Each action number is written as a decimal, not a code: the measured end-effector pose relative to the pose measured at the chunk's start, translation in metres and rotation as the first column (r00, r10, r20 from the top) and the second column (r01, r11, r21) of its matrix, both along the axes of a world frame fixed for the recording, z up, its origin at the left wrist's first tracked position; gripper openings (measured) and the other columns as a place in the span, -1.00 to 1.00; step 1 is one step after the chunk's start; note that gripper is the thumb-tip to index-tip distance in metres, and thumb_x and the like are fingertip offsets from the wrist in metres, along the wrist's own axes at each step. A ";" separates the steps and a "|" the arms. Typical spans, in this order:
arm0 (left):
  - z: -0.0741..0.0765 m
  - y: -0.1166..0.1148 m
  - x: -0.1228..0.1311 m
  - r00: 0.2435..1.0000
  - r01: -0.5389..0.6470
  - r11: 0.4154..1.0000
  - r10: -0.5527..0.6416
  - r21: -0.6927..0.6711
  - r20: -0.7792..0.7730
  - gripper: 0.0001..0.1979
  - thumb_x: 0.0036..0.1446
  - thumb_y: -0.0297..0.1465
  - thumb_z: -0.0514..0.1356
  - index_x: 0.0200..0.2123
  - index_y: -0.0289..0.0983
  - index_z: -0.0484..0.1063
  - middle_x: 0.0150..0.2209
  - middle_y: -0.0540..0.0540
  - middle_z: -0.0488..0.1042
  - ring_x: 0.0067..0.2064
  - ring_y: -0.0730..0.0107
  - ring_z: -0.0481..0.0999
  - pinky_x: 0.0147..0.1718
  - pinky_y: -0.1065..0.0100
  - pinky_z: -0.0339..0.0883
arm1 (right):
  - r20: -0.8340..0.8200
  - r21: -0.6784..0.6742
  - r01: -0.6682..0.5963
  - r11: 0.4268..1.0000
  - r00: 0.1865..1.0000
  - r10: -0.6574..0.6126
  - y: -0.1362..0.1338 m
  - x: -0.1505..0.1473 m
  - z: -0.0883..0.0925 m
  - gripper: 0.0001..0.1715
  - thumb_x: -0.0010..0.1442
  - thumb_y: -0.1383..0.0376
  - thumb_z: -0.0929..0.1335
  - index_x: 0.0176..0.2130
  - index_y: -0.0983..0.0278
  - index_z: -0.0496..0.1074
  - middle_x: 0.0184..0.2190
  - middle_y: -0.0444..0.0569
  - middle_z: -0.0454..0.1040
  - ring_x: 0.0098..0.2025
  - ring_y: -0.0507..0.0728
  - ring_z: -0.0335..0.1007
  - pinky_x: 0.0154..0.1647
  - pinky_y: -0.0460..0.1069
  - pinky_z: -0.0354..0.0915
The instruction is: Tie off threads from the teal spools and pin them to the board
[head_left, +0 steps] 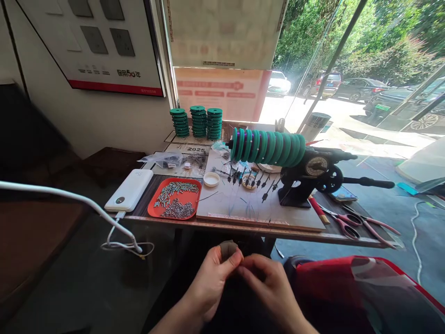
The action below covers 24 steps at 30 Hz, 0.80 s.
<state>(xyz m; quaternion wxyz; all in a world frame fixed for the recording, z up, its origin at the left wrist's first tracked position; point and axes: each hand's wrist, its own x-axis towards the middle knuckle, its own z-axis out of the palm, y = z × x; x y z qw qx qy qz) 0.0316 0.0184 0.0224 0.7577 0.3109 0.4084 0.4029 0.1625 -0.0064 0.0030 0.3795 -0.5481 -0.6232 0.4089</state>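
Just in front of the table edge, my left hand [214,273] and my right hand [266,278] meet at the fingertips. Both are closed in a pinch, thumbs against fingers. Whatever lies between them is too small or hidden to name. Beyond them on the table lies a pale board [222,206] with dark float-like pieces [266,195] and thin lines on it. At its right end stands a black hand-cranked winder [295,185], carrying a row of green spools [267,147]. Left of the board, an orange tray [151,206] holds small metal swivels [178,209] and greenish tubes [179,188].
A white power bank [130,188] with a cable [79,197] sits at the left table end. Three stacks of green spools [199,121] stand at the back. Scissors [347,225] and pliers [377,227] lie right. A red glossy object [333,278] is beside my right arm.
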 end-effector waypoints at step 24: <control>0.014 0.025 -0.019 0.857 0.137 0.904 0.097 0.405 -0.506 -0.90 -0.07 -0.38 0.20 -0.52 -0.31 0.41 -0.54 -0.02 0.39 -0.45 0.39 0.31 -0.42 0.42 0.16 | -0.443 -0.238 0.100 0.966 0.874 -0.200 0.049 0.003 0.022 -0.60 -0.07 0.05 0.39 -0.61 0.32 0.34 -0.73 -0.19 0.25 -0.69 -0.07 0.05 -0.64 -0.11 -0.05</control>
